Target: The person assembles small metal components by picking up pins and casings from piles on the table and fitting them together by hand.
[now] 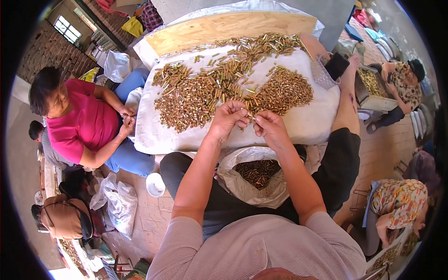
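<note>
L hand (228, 121) & R hand (271, 128) are held tog. above the cloth's near side, fingertips pinched nearly closed on a small metal piece (250, 116). Work seems part-done: large brass-coloured piles (186, 103) are left on the white cloth (311, 128); darker pcs (256, 172) are collected in the sack (263, 200) below. Piled pcs look short, tubular, shiny; the held one's detail can't be made out.
</note>
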